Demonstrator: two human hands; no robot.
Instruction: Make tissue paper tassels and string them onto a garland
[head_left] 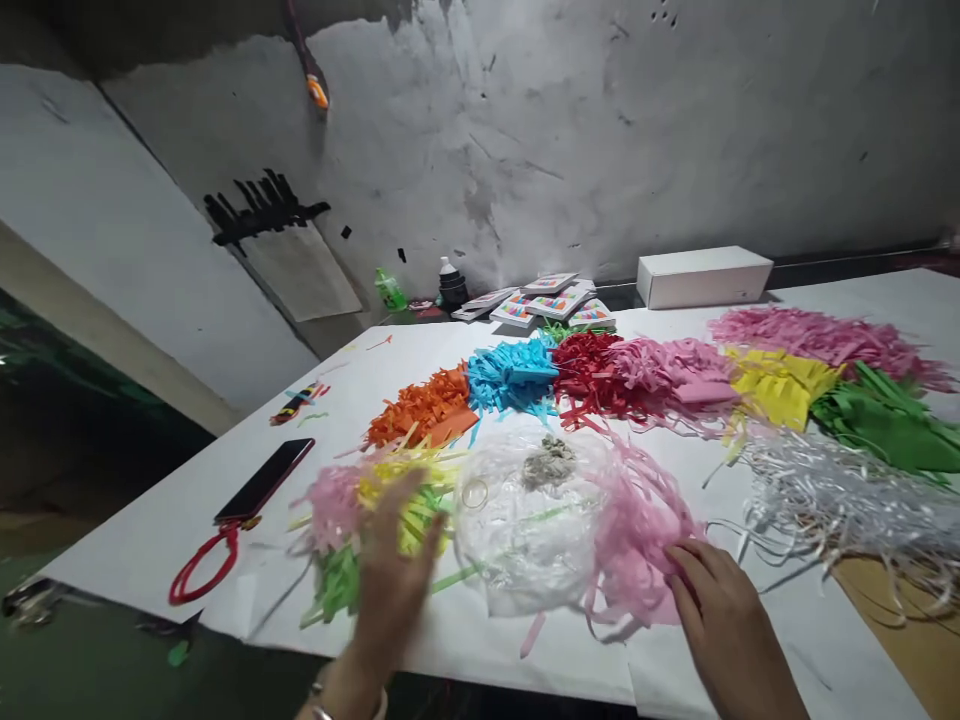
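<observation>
My right hand (pixel 720 610) pinches the near edge of a bundle of pink paper fringe (pixel 637 520). Raised above a small pile of yellow fringe (pixel 409 475), my left hand (pixel 390 570) is blurred by motion, its fingers spread and nothing visible in them. Pink strips (pixel 334 505) and green strips (pixel 334 585) lie around that pile. Between my hands is a clear plastic sheet or bag (pixel 517 560), with a greyish crumpled lump (pixel 547 462) and a ring-shaped item (pixel 474 493) on it.
Orange (pixel 424 405), blue (pixel 514 375), red (pixel 589 375), yellow (pixel 784 385) and green (pixel 892 415) fringe bundles line the white table (pixel 180 510). White strips (pixel 847 490) lie at right. A phone (pixel 266 480) is at left. Booklets (pixel 555 300) and a white box (pixel 701 278) stand behind.
</observation>
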